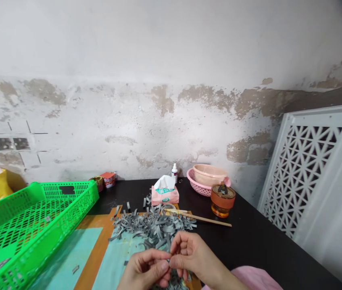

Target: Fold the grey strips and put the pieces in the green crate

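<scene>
My left hand (pixel 148 269) and my right hand (pixel 192 257) meet at the fingertips near the bottom centre, both closed in a pinch. Between them shows a sliver of a small grey piece (pixel 168 261), mostly covered by the fingers. Just beyond my hands lies a loose pile of short grey strips (pixel 155 227), many of them curved. More small grey pieces (pixel 177 282) lie below my hands. The pile rests partly on a pale green sheet (pixel 115 257) edged with brown tape.
A green plastic crate (pixel 34 241) stands at left, some grey pieces inside. Behind the pile are a tissue box (pixel 165 197), a white bottle (pixel 174 173), pink baskets (pixel 199 187) and an amber jar (pixel 223 201). A wooden stick (pixel 210 220) sticks out rightward. A white lattice panel (pixel 307 169) stands right.
</scene>
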Available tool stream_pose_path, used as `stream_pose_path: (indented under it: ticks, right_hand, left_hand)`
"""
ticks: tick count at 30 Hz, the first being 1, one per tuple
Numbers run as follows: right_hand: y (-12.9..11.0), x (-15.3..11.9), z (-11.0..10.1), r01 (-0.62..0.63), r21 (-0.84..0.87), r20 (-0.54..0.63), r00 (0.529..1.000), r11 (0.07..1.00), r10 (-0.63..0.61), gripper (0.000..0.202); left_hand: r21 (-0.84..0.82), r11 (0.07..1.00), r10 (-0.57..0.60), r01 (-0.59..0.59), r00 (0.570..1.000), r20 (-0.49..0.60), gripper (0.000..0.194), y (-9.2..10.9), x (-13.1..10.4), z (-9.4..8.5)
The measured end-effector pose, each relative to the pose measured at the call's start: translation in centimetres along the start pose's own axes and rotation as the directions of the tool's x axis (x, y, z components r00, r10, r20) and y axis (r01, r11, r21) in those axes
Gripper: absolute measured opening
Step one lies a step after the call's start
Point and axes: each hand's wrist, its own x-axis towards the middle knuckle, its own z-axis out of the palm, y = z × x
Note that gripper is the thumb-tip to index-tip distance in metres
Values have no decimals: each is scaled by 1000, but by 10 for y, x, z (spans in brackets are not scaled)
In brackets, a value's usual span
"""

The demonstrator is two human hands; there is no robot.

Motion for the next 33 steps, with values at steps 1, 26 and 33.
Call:
stream_pose_path:
  ticks: [1,26,33]
  right_hand:
    - [-3,-1,-2,8,-27,-4,1000,1000,-8,41]
    - [-16,-10,-13,-146,-10,121,982,989,146,30]
    - [-17,-9,-12,-204,16,119,972,979,200,32]
  left_hand:
    - [-31,999,-19,19,1000,3,36,-1,1,-1]
    - [-51,994,-97,101,992,80,30,2,-4,3]
    - [-41,994,-98,102,990,99,31,3,-5,6]
